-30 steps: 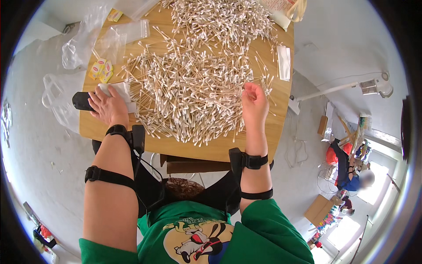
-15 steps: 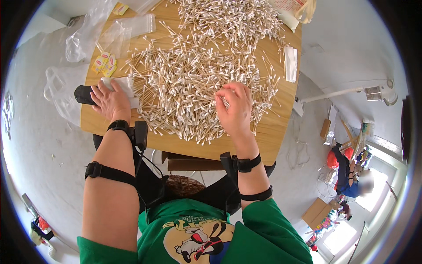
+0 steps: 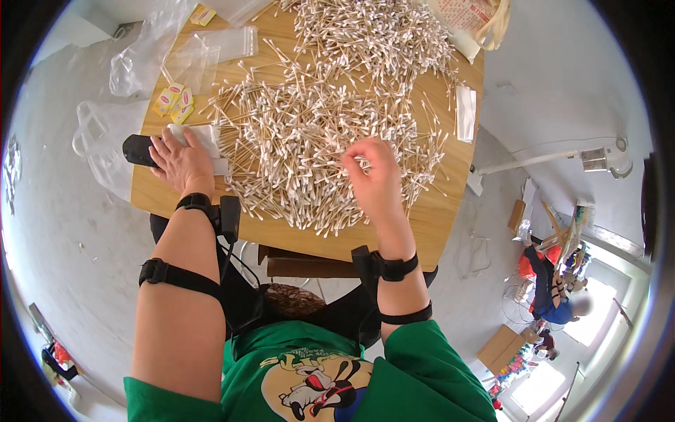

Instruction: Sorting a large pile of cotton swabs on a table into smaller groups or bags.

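Note:
A big loose heap of cotton swabs [image 3: 288,148], white-tipped with wooden sticks, spreads over the wooden table [image 3: 316,244]. My left hand [image 3: 184,163] lies flat with its fingers spread, on a white, flat packet or sheet [image 3: 208,138] at the heap's left edge. Its fingertips come up against a black object [image 3: 137,150] whose kind I cannot make out. Above the right part of the heap, my right hand [image 3: 378,179] is curled, thumb and forefinger brought together in a pinch. Whatever may be between those fingertips is too small or hidden to see.
Yellow-and-white cards [image 3: 172,102] and a clear plastic bag [image 3: 235,43] lie on the left. A second swab heap [image 3: 373,32] is at the far side, beside a cloth bag [image 3: 470,15]. A white packet [image 3: 465,114] rests near the right edge. Another person [image 3: 559,309] is in the background.
The view has shifted slightly. My right hand's fingers have curled in more over the heap, while my left hand stays flat in the same place.

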{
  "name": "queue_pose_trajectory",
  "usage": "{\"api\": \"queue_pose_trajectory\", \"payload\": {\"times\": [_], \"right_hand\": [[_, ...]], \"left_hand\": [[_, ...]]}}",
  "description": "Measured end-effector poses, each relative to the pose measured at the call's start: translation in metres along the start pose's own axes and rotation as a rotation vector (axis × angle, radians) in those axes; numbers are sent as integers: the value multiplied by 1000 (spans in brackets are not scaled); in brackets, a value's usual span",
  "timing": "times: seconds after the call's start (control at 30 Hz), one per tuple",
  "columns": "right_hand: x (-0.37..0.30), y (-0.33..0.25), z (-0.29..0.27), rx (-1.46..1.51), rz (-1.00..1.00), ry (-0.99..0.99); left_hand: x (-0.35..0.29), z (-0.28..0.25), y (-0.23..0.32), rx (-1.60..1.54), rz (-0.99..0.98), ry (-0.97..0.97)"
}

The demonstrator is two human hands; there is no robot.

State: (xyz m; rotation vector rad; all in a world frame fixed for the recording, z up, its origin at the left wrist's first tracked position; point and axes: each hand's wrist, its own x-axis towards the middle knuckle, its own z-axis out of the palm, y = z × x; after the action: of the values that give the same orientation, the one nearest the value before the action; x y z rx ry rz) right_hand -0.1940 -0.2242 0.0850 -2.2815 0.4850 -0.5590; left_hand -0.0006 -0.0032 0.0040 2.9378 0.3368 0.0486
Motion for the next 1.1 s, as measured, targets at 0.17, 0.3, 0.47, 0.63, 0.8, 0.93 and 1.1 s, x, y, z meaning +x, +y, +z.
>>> {"api": "queue_pose_trajectory", "payload": {"times": [0.17, 0.3, 0.47, 0.63, 0.8, 0.93, 1.1], "right_hand": [[-3, 13, -29, 1130, 570, 30], [15, 29, -47, 1365, 581, 81], [42, 56, -53, 1115, 539, 53], [84, 87, -42, 350, 481, 28], [118, 98, -39, -492, 438, -168], [129, 100, -31, -545, 435, -230], [127, 107, -21, -541, 313, -190]], "left_hand": [[1, 0, 0, 24, -4, -4], [1, -1, -2, 5, -3, -2], [1, 5, -1, -4, -1, 9], [2, 1, -1, -7, 6, 11], [0, -2, 2, -6, -1, -9], [1, -5, -1, 5, 2, -47], [0, -1, 0, 5, 2, -22]]}}
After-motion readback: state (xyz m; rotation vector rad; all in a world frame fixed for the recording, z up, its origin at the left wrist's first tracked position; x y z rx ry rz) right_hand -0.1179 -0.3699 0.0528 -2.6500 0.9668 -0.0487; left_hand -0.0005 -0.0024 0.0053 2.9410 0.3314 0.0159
